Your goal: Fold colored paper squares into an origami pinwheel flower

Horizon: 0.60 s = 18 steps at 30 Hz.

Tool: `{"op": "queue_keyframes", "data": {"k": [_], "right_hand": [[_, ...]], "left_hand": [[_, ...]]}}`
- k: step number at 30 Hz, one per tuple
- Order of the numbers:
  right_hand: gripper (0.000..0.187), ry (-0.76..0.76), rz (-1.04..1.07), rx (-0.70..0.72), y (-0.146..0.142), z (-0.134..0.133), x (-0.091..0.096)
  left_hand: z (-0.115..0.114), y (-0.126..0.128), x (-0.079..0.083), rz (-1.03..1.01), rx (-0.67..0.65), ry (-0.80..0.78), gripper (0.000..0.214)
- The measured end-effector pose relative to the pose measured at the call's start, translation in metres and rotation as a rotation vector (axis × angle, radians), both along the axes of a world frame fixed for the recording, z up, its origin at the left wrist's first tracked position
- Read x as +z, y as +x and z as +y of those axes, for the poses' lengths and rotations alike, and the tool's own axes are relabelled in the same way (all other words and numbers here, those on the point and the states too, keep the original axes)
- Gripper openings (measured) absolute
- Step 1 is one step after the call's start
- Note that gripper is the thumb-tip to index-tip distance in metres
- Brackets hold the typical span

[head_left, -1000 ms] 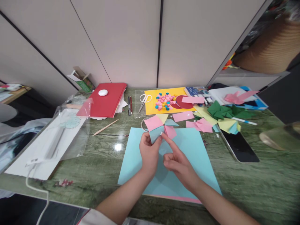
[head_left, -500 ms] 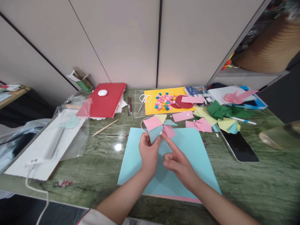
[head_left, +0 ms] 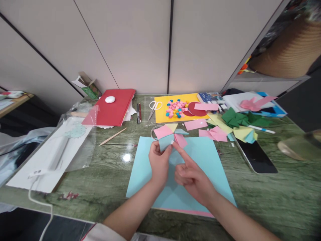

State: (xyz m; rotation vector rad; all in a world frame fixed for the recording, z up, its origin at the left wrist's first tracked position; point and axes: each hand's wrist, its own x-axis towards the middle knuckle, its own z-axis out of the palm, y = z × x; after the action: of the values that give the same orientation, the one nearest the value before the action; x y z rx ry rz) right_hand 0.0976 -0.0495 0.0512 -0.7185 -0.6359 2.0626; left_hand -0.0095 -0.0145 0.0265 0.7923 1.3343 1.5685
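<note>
My left hand (head_left: 158, 164) pinches a folded paper pinwheel (head_left: 168, 135) with pink, light blue and yellow flaps, holding it just above a large light blue sheet (head_left: 203, 157) on the green marble table (head_left: 105, 167). The extended forefinger of my right hand (head_left: 192, 175) touches the pinwheel's centre, beside a pink flap, while its other fingers are curled.
Scissors (head_left: 154, 107), pens (head_left: 138, 113) and a yellow sheet with small coloured beads (head_left: 177, 108) lie behind. A red folder (head_left: 112, 107) sits back left, a wooden stick (head_left: 112, 136) nearer. Folded pink, green and yellow papers (head_left: 233, 124) and a dark tablet (head_left: 255, 155) lie right.
My hands and the pinwheel have barely shifted; the right forefinger stays at the pinwheel's centre.
</note>
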Motion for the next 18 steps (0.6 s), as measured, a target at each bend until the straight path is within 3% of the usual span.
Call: {"op": "queue_keyframes", "data": {"k": [5, 18], "right_hand": [[0.075, -0.107, 0.170, -0.014, -0.0001, 0.0003, 0.0032], [0.073, -0.101, 0.162, 0.011, 0.0000, -0.0003, 0.0050]], "left_hand": [[0.0005, -0.0004, 0.0011, 0.007, 0.001, 0.007, 0.019], [-0.0006, 0.0005, 0.0025, 0.039, -0.002, 0.002, 0.017]]}}
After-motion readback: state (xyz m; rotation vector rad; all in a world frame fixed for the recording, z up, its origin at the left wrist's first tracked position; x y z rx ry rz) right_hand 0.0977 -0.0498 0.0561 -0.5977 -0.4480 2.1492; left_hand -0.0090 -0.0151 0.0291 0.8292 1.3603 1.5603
